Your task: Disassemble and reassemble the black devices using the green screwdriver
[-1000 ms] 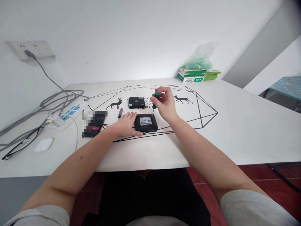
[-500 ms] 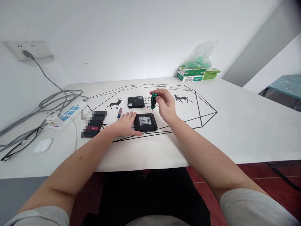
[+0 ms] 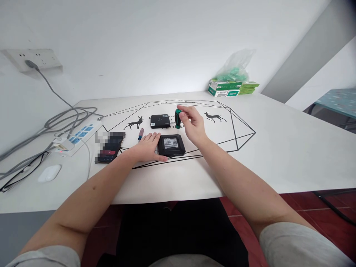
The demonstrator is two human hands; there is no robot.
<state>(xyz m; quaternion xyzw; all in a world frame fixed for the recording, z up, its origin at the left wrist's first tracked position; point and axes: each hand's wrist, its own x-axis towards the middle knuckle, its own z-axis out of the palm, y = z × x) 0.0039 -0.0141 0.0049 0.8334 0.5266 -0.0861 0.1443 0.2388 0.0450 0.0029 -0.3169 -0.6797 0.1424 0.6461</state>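
A flat black box with a white label (image 3: 171,151) lies on the white table in front of me. My left hand (image 3: 148,147) rests flat at its left edge, fingers spread and thumb along the near side. In my right hand (image 3: 194,124) is a screwdriver with a green handle (image 3: 178,119), held nearly upright between thumb and fingers. Its thin shaft points down to the far right part of the box; the exact tip contact is too small to tell. Just beyond lies a second black box (image 3: 160,121). A smaller screwdriver (image 3: 141,134) lies beyond my left hand.
To the left are a phone (image 3: 112,147), a white power strip (image 3: 76,140), grey cables (image 3: 59,120), glasses (image 3: 25,171) and a white earbud case (image 3: 50,173). Green and white boxes (image 3: 225,88) with a plastic bag (image 3: 237,66) on top stand at the back right.
My right hand has shifted slightly left with the green-handled screwdriver, which now stands more upright over the box. My left hand stays in place.
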